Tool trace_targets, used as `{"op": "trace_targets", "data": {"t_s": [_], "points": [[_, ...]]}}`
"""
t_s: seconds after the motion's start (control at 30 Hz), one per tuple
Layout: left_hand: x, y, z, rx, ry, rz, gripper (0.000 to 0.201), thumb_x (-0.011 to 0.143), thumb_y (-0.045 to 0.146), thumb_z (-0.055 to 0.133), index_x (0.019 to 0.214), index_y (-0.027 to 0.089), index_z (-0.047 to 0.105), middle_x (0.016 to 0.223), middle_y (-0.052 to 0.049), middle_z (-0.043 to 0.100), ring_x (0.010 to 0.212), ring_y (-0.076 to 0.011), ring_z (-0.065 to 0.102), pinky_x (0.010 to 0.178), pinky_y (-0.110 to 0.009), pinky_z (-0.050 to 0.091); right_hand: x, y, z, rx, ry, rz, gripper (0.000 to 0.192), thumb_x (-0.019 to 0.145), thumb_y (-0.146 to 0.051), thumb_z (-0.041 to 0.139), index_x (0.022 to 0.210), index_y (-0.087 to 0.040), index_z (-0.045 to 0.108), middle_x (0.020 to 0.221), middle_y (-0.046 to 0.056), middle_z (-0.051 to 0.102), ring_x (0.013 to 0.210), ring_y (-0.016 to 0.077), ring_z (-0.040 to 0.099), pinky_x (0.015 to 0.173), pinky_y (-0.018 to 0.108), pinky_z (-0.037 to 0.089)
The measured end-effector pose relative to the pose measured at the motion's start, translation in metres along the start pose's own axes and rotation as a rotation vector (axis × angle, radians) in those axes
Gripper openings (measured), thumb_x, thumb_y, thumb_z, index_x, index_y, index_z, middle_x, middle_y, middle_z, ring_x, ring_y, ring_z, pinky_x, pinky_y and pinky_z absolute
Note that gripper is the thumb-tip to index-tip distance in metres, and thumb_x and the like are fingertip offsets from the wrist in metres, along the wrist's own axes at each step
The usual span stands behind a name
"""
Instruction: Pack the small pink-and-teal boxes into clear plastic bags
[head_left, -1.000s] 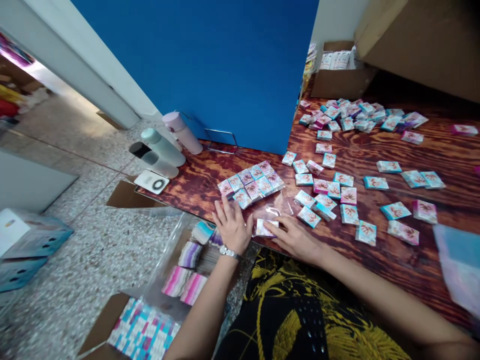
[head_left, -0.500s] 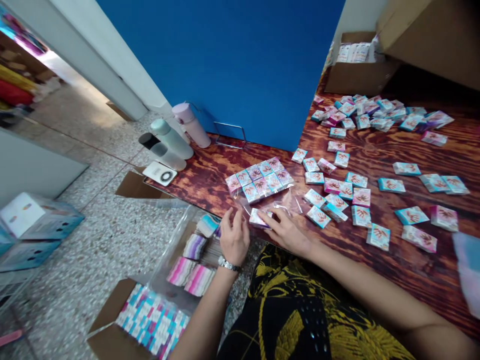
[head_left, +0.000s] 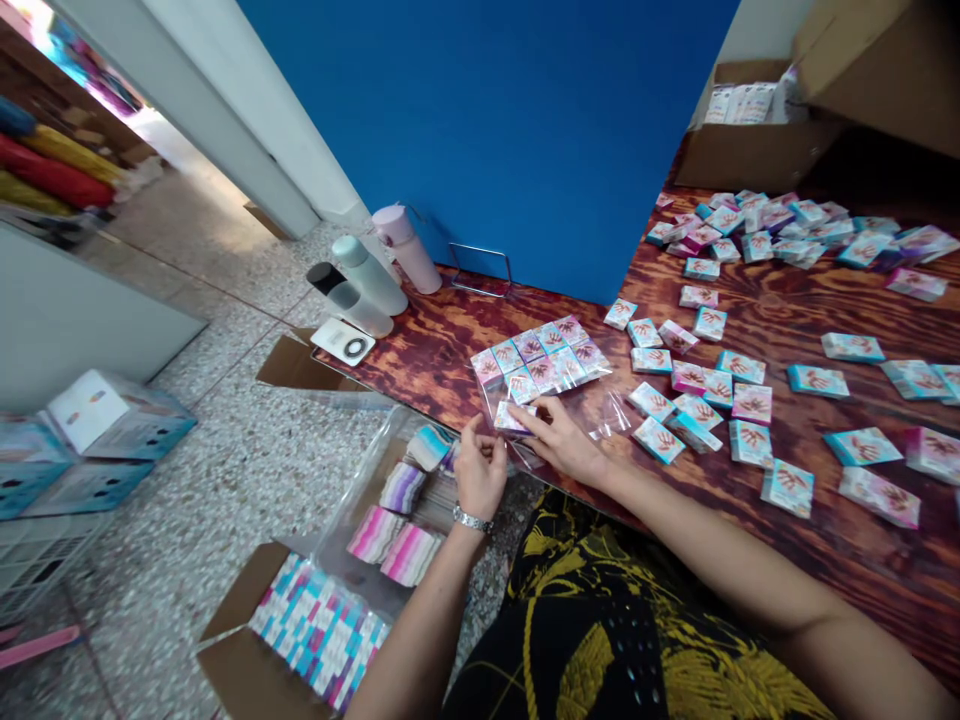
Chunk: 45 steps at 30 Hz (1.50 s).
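Right grip (head_left: 562, 445) on small box (head_left: 514, 417) inside clear bag (head_left: 555, 400)

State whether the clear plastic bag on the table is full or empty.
Partly full: the clear plastic bag holds two rows of small boxes; its near end is empty.

Both the left hand (head_left: 480, 470) and right hand (head_left: 562, 445) pinch a small box (head_left: 514, 417) inside a clear bag (head_left: 577, 415).

Both hands (head_left: 525, 455) close together, fingers (head_left: 529, 420) pinching.
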<state>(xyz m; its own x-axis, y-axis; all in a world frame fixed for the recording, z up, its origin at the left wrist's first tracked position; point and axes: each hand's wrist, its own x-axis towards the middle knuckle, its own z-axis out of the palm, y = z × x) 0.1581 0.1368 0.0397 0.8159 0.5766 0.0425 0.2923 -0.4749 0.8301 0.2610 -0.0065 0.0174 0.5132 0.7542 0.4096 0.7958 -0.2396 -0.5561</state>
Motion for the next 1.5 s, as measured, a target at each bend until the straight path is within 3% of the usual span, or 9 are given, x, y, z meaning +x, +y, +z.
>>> {"op": "trace_targets", "data": {"t_s": [0.13, 0.23, 0.4, 0.57, 0.67, 0.87, 1.17, 1.33, 1.5], "points": [[0.0, 0.001, 0.001, 0.06, 0.001, 0.017, 0.045, 0.084, 0.023, 0.05, 0.127, 0.013, 0.042, 0.069, 0.002, 0.063, 0.062, -0.0135, 0.062, 0.063, -0.025, 0.048, -0.003, 0.006, 0.006, -0.039, 0.006, -0.022, 0.052, 0.091, -0.015, 0.048, 0.141, -0.026, 0.043, 0.114, 0.012, 0.048, 0.101, 0.0223, 0.054, 0.088, 0.038, 0.051], [0.004, 0.001, 0.0, 0.273, 0.005, 0.082, 0.04, 0.086, 0.022, 0.047, 0.125, 0.014, 0.049, 0.071, -0.001, 0.066, 0.061, -0.0155, 0.062, 0.062, -0.027, 0.047, -0.005, 0.008, 0.009, -0.079, 0.01, -0.035, 0.054, 0.091, -0.013, 0.047, 0.142, -0.027, 0.042, 0.115, 0.012, 0.049, 0.101, 0.0221, 0.054, 0.088, 0.038, 0.051], [0.01, 0.001, -0.003, 0.607, 0.05, 0.258, 0.035, 0.088, 0.022, 0.045, 0.12, 0.018, 0.057, 0.098, -0.008, 0.071, 0.078, -0.02, 0.067, 0.065, -0.028, 0.046, -0.005, 0.006, 0.01, -0.112, 0.039, -0.068, 0.055, 0.091, -0.01, 0.046, 0.144, -0.023, 0.039, 0.118, 0.014, 0.047, 0.108, 0.0238, 0.052, 0.091, 0.039, 0.051], [0.01, -0.002, -0.005, 0.785, 0.047, 0.333, 0.028, 0.089, 0.021, 0.042, 0.108, 0.017, 0.063, 0.085, -0.008, 0.07, 0.073, -0.0198, 0.065, 0.059, -0.027, 0.042, -0.004, 0.005, 0.01, -0.077, 0.05, -0.083, 0.056, 0.091, -0.01, 0.045, 0.145, -0.024, 0.037, 0.119, 0.014, 0.045, 0.111, 0.024, 0.051, 0.093, 0.039, 0.05], [0.011, -0.003, -0.005, 0.744, 0.074, 0.303, 0.023, 0.091, 0.023, 0.043, 0.096, 0.017, 0.065, 0.079, -0.007, 0.07, 0.07, -0.019, 0.065, 0.059, -0.026, 0.041, -0.006, 0.004, 0.012, -0.066, 0.06, -0.06, 0.056, 0.092, -0.012, 0.047, 0.145, -0.024, 0.036, 0.12, 0.014, 0.044, 0.114, 0.0242, 0.05, 0.095, 0.039, 0.049], [0.012, -0.003, -0.003, 0.617, 0.11, 0.255, 0.022, 0.093, 0.025, 0.042, 0.092, 0.017, 0.062, 0.07, -0.005, 0.069, 0.061, -0.0173, 0.064, 0.058, -0.025, 0.039, -0.006, 0.001, 0.013, -0.138, 0.091, -0.043, 0.052, 0.093, -0.018, 0.049, 0.144, -0.02, 0.039, 0.121, 0.016, 0.047, 0.114, 0.0249, 0.051, 0.095, 0.039, 0.049], [0.007, -0.008, 0.004, 0.672, 0.221, 0.416, 0.021, 0.093, 0.023, 0.041, 0.081, 0.016, 0.057, 0.062, -0.003, 0.064, 0.054, -0.0152, 0.06, 0.051, -0.025, 0.033, -0.011, -0.013, 0.016, -0.498, 0.143, -0.046, 0.046, 0.092, -0.02, 0.051, 0.137, -0.014, 0.048, 0.115, 0.017, 0.056, 0.097, 0.022, 0.06, 0.081, 0.03, 0.054], [0.006, -0.01, 0.006, 0.68, 0.264, 0.468, 0.02, 0.093, 0.022, 0.042, 0.08, 0.016, 0.056, 0.061, -0.002, 0.062, 0.053, -0.0145, 0.058, 0.051, -0.025, 0.034, -0.012, -0.015, 0.017, -0.539, 0.186, -0.064, 0.045, 0.091, -0.021, 0.053, 0.135, -0.013, 0.05, 0.111, 0.015, 0.058, 0.088, 0.0191, 0.062, 0.074, 0.027, 0.054], [0.005, -0.013, 0.01, 0.73, 0.272, 0.546, 0.017, 0.092, 0.02, 0.044, 0.082, 0.017, 0.057, 0.063, -0.002, 0.06, 0.055, -0.0142, 0.057, 0.053, -0.026, 0.034, -0.008, -0.022, 0.018, -0.577, 0.229, 0.013, 0.042, 0.091, -0.028, 0.053, 0.131, -0.013, 0.054, 0.107, 0.014, 0.058, 0.08, 0.0167, 0.061, 0.064, 0.023, 0.052]]}}
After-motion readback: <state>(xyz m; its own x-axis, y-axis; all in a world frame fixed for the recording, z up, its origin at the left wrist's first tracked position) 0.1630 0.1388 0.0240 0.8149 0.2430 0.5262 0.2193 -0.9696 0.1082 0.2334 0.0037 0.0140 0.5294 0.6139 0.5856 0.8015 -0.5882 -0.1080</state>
